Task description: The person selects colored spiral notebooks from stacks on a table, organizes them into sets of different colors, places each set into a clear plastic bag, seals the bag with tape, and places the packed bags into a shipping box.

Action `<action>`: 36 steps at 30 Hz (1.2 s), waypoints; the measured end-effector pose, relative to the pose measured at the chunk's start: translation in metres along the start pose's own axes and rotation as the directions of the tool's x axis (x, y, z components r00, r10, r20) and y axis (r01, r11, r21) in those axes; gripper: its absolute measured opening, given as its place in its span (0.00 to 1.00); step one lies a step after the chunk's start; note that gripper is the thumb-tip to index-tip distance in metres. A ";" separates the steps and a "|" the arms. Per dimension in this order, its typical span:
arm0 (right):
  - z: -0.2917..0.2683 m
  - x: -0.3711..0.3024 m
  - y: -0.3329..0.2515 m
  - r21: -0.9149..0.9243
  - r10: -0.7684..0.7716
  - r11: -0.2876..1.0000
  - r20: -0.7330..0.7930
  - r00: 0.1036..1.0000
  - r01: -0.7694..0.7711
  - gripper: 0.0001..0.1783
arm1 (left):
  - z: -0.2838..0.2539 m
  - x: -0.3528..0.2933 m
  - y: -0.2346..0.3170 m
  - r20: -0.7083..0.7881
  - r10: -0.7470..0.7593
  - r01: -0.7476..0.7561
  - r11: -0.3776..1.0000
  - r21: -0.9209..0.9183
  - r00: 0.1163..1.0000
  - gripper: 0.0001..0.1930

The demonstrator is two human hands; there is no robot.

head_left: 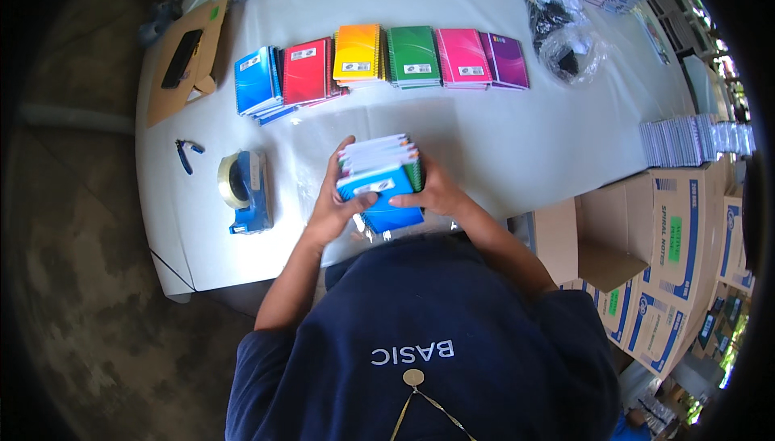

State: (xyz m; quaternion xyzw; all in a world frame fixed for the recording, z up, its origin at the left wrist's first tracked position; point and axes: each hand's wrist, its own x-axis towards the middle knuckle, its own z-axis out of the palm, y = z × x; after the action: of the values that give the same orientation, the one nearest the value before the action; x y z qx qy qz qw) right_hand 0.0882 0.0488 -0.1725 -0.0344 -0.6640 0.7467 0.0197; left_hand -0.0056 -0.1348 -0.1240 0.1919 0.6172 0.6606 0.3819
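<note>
Between my two hands is a stack of small spiral notebooks (391, 209), held above the near edge of the white table (517, 138). A blue cover faces up, and white page edges and a green cover show behind it. My left hand (333, 209) grips the stack's left side, thumb across the blue cover. My right hand (436, 191) closes on the right side, its thumb also on the cover. Beyond them lies a row of notebook piles: blue (257, 82), red (307, 72), yellow (358, 50), green (413, 54), pink (462, 55) and purple (506, 59).
A blue tape dispenser (253, 191) with clear tape stands left of my hands, near a small blue-handled cutting tool (189, 155). Flattened cardboard (206, 45) holds a black object (182, 58). Plastic bags (569, 45) lie at far right. Open cartons (674, 231) and bundled notebooks (678, 141) stand right.
</note>
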 end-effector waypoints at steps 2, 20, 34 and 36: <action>0.006 -0.003 0.008 0.104 -0.084 0.991 -0.010 0.996 0.085 0.52 | 0.001 -0.003 -0.026 -0.042 0.064 -0.064 0.998 0.018 0.997 0.47; 0.012 -0.006 0.067 -0.482 -0.181 0.874 -0.209 0.961 0.060 0.42 | -0.032 0.021 -0.092 0.234 0.321 -0.372 0.484 0.792 0.918 0.31; 0.021 0.027 0.022 -0.692 0.355 0.480 -0.408 0.841 -0.539 0.36 | -0.029 0.044 -0.023 -0.054 -0.547 0.427 0.585 0.689 0.836 0.42; 0.024 0.027 0.005 -0.721 0.402 0.404 -0.412 0.818 -0.562 0.35 | -0.011 0.049 0.007 -0.252 -0.568 0.379 0.115 0.918 0.784 0.41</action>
State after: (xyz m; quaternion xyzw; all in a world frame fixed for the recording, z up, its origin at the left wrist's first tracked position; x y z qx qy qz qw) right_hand 0.0592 0.0261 -0.1750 -0.2946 -0.8873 0.3178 -0.1580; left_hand -0.0463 -0.1051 -0.1293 0.2223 0.8741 -0.0073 0.4319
